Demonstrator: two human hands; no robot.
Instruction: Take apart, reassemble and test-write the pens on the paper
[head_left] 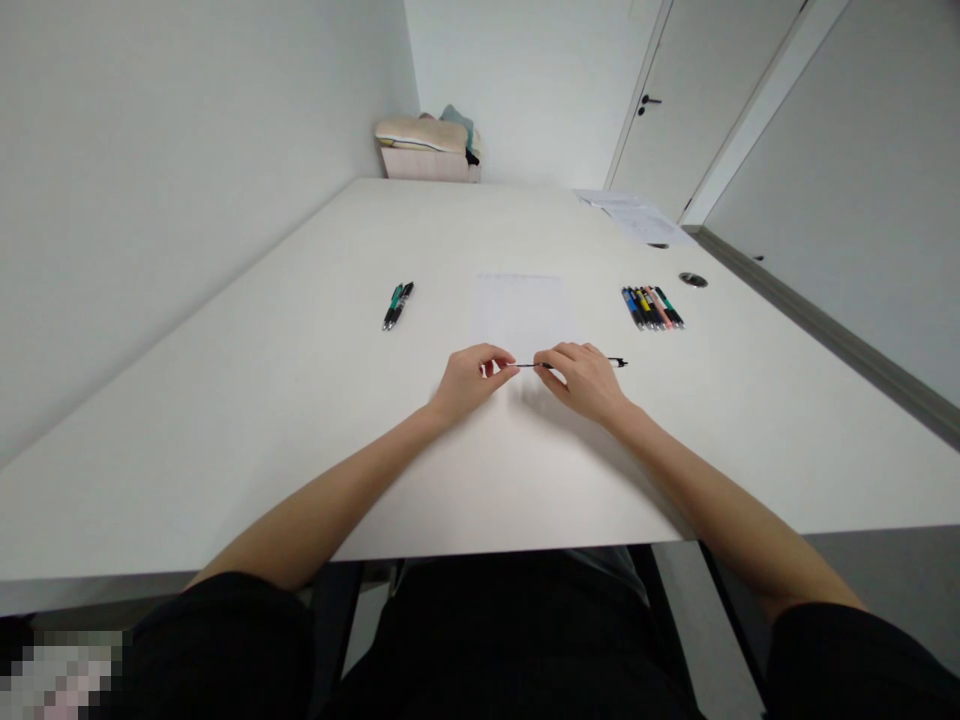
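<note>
Over the near edge of a white sheet of paper (pixel 521 305), my two hands meet with their fingertips a short way apart. My left hand (pixel 472 380) pinches one end of a thin dark pen refill (pixel 527 365). The refill's other end runs to my right hand (pixel 581 380), whose fingers are closed around a pen. Most of the barrel is hidden; the pen's black clip end (pixel 618 362) sticks out on the right. Whether the refill is inside the barrel cannot be seen.
Two pens (pixel 397 306) lie on the white table (pixel 300 420) to the left. Several coloured pens (pixel 652 308) lie side by side on the right, near a round table fitting (pixel 693 280). Papers (pixel 637 215) and a box with cloth (pixel 424 160) are at the far end.
</note>
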